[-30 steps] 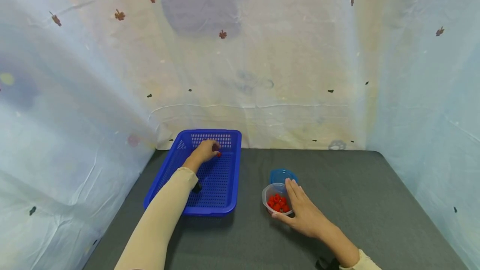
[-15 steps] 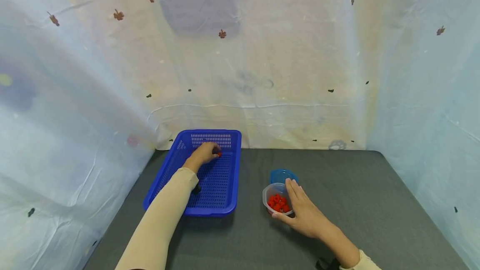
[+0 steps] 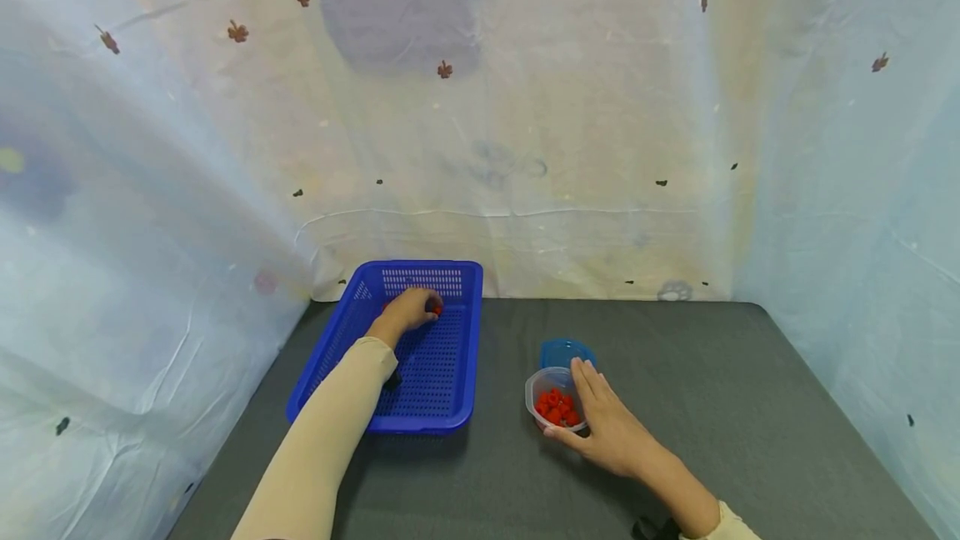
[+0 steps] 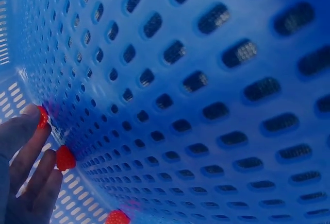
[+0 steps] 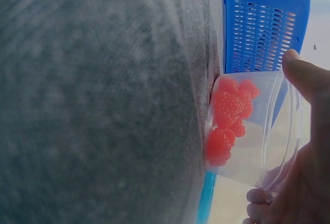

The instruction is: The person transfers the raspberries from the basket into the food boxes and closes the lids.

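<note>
Inside the blue perforated basket (image 3: pixel 427 390), my left hand (image 3: pixel 408 309) reaches toward the far end. Its thumb and index finger pinch a red raspberry (image 4: pixel 43 117), partly covered by the thumb. Close by the other fingertips lies a second raspberry (image 4: pixel 65 158), and a third raspberry (image 4: pixel 117 217) shows at the lower edge of the left wrist view. My right hand (image 3: pixel 611 427) rests at the rim of a clear plastic tub (image 5: pixel 247 167), fingers straight along one side and thumb at the near side. Several raspberries (image 5: pixel 229 108) lie in the tub's bottom.
Just behind the tub lies a blue lid (image 3: pixel 558 351). A dark grey table (image 3: pixel 712 390) carries everything, with the basket left of the tub. A patterned curtain (image 3: pixel 525 148) hangs along the back and both sides.
My left hand has shifted slightly down and right in the basket, its thumb and index finger coming together on the raspberry. The right hand and tub have stayed still.
</note>
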Action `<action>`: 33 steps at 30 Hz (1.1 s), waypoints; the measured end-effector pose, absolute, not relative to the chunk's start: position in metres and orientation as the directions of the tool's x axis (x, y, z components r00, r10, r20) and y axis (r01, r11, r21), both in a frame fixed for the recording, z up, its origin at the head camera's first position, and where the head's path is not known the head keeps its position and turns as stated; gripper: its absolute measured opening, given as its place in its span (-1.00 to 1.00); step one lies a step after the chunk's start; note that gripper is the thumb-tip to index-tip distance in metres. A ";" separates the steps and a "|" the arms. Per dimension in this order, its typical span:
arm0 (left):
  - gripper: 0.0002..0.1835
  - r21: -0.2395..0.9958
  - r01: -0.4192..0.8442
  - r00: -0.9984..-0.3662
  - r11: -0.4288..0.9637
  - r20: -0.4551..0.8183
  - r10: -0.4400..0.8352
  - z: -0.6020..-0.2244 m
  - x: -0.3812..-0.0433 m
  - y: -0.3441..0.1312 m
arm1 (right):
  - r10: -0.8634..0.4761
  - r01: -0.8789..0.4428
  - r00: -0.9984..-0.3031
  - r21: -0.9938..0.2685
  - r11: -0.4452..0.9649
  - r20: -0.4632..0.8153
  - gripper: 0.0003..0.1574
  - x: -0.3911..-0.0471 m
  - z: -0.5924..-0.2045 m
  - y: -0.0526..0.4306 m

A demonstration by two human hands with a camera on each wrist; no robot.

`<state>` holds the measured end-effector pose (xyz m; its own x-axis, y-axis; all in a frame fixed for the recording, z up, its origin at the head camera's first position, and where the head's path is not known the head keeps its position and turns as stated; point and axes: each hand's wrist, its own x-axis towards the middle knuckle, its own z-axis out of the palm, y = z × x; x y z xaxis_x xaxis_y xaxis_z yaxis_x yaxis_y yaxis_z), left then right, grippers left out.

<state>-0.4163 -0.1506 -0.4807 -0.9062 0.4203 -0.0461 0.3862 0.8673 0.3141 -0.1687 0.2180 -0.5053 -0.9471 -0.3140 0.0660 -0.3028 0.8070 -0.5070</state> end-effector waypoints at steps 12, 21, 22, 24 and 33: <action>-0.80 0.301 0.372 -0.917 0.878 -0.024 0.397 -0.482 -0.416 -0.152 | -0.306 -0.289 -0.951 -0.506 0.813 0.050 0.51 -0.168 -0.505 0.218; -0.80 0.321 0.363 -0.917 0.875 -0.041 0.396 -0.482 -0.419 -0.154 | -0.315 -0.297 -0.948 -0.505 0.810 0.052 0.50 -0.169 -0.505 0.218; -0.80 0.330 0.359 -0.918 0.873 -0.044 0.394 -0.482 -0.420 -0.155 | -0.316 -0.300 -0.947 -0.505 0.809 0.056 0.50 -0.169 -0.505 0.217; -0.80 0.357 0.346 -0.921 0.868 -0.049 0.387 -0.480 -0.422 -0.155 | -0.317 -0.303 -0.946 -0.503 0.809 0.059 0.50 -0.169 -0.505 0.217; -0.78 0.429 0.346 -0.918 0.834 -0.031 0.396 -0.458 -0.417 -0.148 | -0.322 -0.310 -0.945 -0.502 0.808 0.065 0.50 -0.169 -0.505 0.217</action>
<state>-0.4172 -0.1484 -0.4579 -0.9175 0.3964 -0.0310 0.3460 0.8344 0.4289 -0.1686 0.2172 -0.5047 -0.9446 -0.3216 0.0651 -0.3095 0.8076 -0.5019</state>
